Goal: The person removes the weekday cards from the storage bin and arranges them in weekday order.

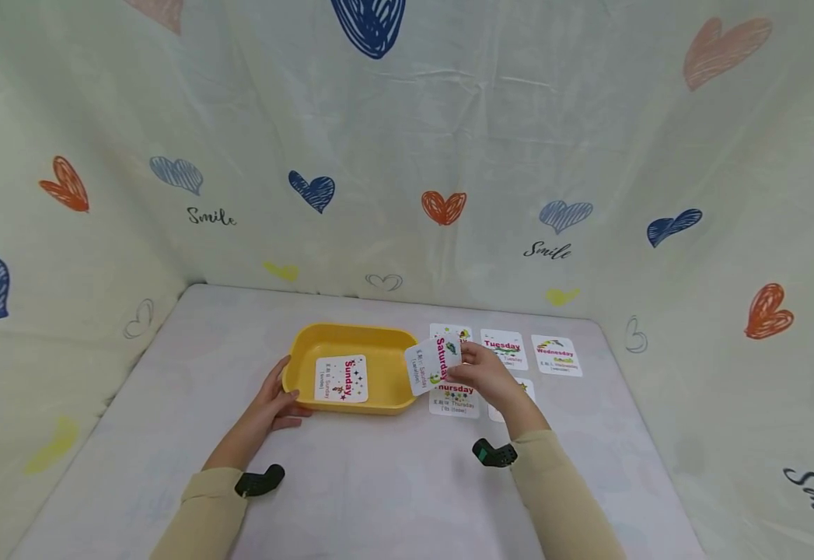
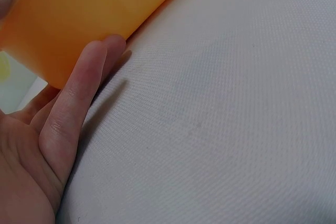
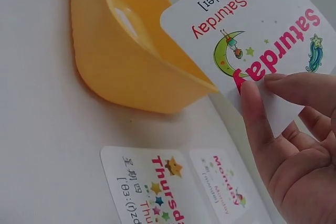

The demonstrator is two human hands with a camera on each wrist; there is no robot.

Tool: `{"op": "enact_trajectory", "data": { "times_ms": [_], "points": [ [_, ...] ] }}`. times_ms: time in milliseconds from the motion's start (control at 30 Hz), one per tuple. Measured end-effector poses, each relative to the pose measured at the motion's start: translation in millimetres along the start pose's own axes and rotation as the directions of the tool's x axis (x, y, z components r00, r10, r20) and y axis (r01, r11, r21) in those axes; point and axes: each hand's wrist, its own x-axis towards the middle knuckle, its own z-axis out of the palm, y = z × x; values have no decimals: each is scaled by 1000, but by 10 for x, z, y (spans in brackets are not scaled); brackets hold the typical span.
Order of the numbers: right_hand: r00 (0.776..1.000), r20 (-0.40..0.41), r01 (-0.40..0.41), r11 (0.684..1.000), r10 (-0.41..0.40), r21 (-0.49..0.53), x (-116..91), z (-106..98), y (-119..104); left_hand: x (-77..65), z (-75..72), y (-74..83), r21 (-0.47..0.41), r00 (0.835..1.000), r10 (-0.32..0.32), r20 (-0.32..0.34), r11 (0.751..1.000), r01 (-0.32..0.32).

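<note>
A yellow tray (image 1: 393,403) sits on the table with a Sunday card (image 1: 340,379) lying inside it, its print turned sideways. My left hand (image 1: 270,402) holds the tray by its left end; in the left wrist view, fingers (image 2: 73,98) lie against the tray wall. Between thumb and finger, my right hand (image 1: 487,377) pinches a Saturday card (image 3: 268,30) by one edge. That card is raised at the tray's right rim, over the Thursday card (image 1: 454,403) and partly covering the Monday card (image 3: 221,184).
A Tuesday card (image 1: 504,342) and a Wednesday card (image 1: 557,355) lie at the back right of the table. Another card (image 1: 525,386) is mostly hidden under the right hand. A heart-printed curtain (image 1: 379,117) encloses the table (image 1: 372,490) at the back and sides.
</note>
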Motion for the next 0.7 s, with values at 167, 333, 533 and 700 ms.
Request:
{"op": "enact_trajectory", "data": {
  "times_ms": [167, 333, 533, 700],
  "points": [
    [1000, -4, 10, 999, -10, -46, -91, -103, 43, -4, 0, 5, -3, 1000, 1, 3, 1000, -1],
    [1000, -22, -10, 1000, 9, -28, -145, -233, 161, 7, -4, 13, -14, 1000, -12, -3, 1000, 12],
    [996, -84, -35, 998, 39, 48, -220, -391, 279, 16, -7, 9, -20, 1000, -12, -1, 1000, 12],
    [985, -154, -64, 996, 74, 66, -301, -504, 349, 28, 0, 6, -17, 1000, -18, -7, 1000, 18]
  ]
}}
